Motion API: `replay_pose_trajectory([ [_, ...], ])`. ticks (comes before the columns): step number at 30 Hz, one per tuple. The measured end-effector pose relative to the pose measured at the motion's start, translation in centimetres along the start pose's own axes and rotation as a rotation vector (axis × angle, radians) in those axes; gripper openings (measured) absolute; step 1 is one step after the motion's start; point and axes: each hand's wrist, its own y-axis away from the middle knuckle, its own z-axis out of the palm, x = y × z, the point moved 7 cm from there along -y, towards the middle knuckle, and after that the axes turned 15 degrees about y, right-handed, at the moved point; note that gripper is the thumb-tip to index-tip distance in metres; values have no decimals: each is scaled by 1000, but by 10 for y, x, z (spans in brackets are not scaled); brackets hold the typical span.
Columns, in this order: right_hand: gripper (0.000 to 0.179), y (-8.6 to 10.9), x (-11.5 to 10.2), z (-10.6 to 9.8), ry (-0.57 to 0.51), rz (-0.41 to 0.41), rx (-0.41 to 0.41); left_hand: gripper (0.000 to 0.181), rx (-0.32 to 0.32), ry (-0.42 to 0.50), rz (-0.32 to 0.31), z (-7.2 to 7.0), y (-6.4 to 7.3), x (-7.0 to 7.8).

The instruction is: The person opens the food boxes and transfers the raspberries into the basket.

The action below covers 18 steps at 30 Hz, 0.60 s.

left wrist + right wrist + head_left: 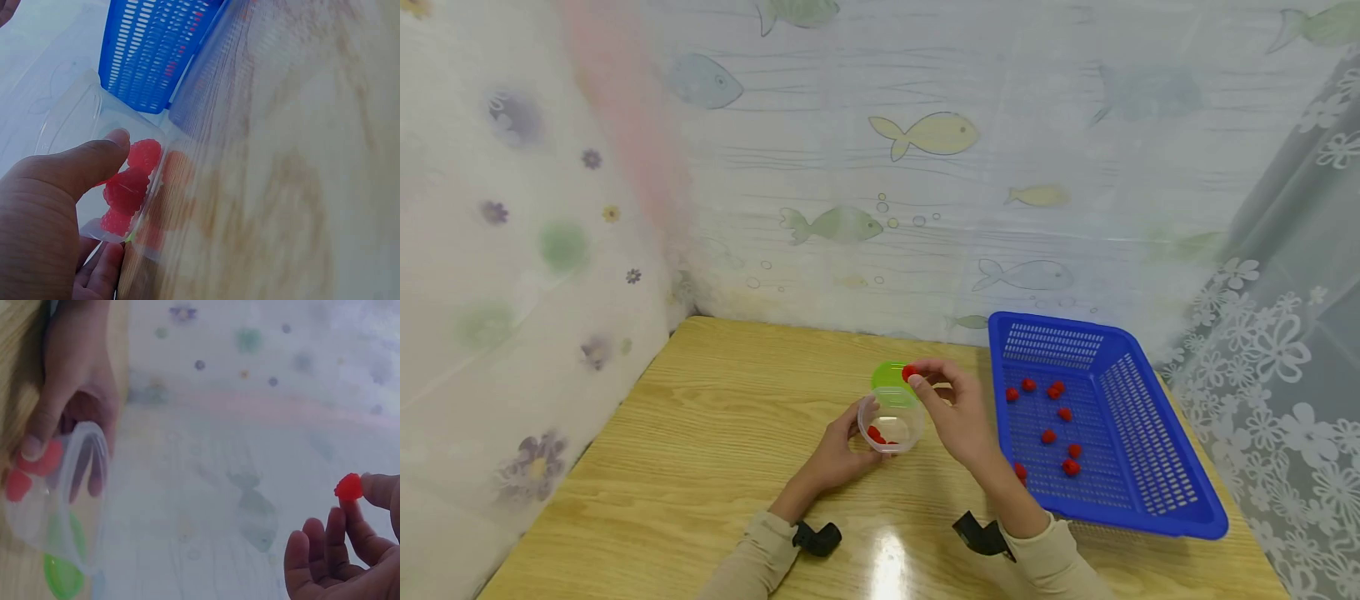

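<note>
Near the middle of the table (737, 400), a clear container (898, 427) is sitting in the grip of the left hand (841, 450), whose fingers and thumb are curling round its wall. At 1 o'clock of the container's mouth, the right hand (958, 412) is pinching 1 red berry (910, 373), its grip closing to the berry's width.

The head view is showing a green lid (887, 375) lying at 12 o'clock of the container and a blue basket (1157, 417) at 3 o'clock, with several loose berries (1048, 436) resting on its floor. The left wrist view is bringing out at least 3 berries lying behind the clear wall, beside the left thumb (103, 156). The right wrist view is revealing a gap between the pinched berry and the container.

The basket's 9 o'clock wall is running just beside the right forearm; its 4 o'clock corner is nearing the table's right edge. Wider room is opening from 8 to 11 o'clock of the container, toward the left edge. At 12 o'clock, the far edge is meeting a fish-patterned curtain (842, 225).
</note>
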Motion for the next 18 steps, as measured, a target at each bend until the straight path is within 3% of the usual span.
replay_pose_trajectory([
  [6, 20, -4, -1, -22, 19, -5, -29, 91, -9, -15, -20, 1, 1, 2],
  [13, 24, -11, 4, -48, 17, -41, -148, 93, -15, -24, -21, 2, 1, 2],
  [18, 26, -16, 7, -72, 71, -47, -179, 93, -7, -19, -26, 1, 1, 2],
])
